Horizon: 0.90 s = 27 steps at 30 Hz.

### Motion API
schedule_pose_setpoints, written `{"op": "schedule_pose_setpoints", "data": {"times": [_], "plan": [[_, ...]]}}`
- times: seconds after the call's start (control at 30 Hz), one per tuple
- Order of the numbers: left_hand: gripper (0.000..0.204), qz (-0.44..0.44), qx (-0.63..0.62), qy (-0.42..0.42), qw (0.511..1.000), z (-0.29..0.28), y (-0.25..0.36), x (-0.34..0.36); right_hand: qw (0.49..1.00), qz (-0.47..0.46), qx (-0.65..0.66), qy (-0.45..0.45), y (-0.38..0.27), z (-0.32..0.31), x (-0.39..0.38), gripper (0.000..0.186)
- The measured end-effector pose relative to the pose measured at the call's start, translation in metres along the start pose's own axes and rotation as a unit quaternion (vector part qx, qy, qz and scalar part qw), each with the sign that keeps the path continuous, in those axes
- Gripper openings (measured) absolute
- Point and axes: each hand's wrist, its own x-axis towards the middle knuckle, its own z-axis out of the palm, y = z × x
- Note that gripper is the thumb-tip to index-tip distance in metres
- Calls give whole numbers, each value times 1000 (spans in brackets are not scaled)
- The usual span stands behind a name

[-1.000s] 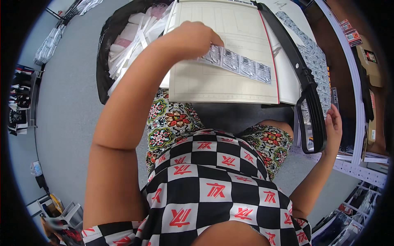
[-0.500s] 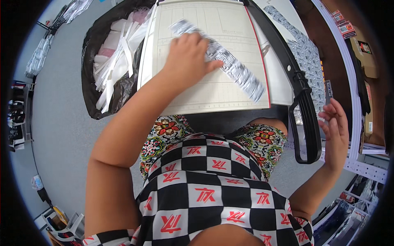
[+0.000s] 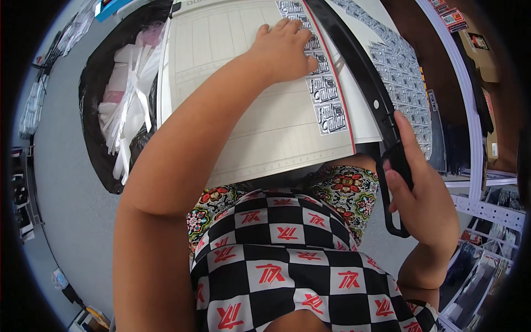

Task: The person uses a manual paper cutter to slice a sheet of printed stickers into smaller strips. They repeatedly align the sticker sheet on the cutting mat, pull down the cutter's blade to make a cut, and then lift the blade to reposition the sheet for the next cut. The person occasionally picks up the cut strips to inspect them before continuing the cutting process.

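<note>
My left hand (image 3: 287, 52) presses down on a strip of silver-and-black printed labels (image 3: 331, 118), its fingers spread. The strip lies lengthwise along the red edge of a guillotine paper cutter's cream, lined board (image 3: 243, 127). To the right, the cutter's black blade arm (image 3: 362, 72) is raised off the edge. My right hand (image 3: 426, 199) is wrapped round the looped black handle (image 3: 386, 213) at the arm's near end. Part of the handle is hidden behind the fingers.
Left of the cutter, a black plastic bag (image 3: 94, 105) holds white paper offcuts (image 3: 130, 94). Beyond the blade, many similar silver labels (image 3: 401, 77) lie on a white surface. A lilac metal shelf frame (image 3: 475, 138) with cardboard boxes (image 3: 481, 61) stands at the right.
The label strip has gone from slanting across the board to lying along its red edge, my left hand moving with it. My right hand, open before, has closed on the cutter handle.
</note>
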Motion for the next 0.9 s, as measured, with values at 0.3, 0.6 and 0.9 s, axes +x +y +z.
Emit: {"op": "schedule_pose_setpoints", "data": {"times": [0.3, 0.6, 0.9], "plan": [[50, 23, -21, 59, 998, 14, 4, 0, 996, 59, -63, -1, -7, 3, 2, 58], [48, 36, -22, 86, 995, 17, 3, -1, 993, 79, -87, -21, -14, 3, 2, 58], [49, 47, -4, 127, 991, 21, -1, -2, 994, 5, -107, 26, 5, 22, 3, 58]]}}
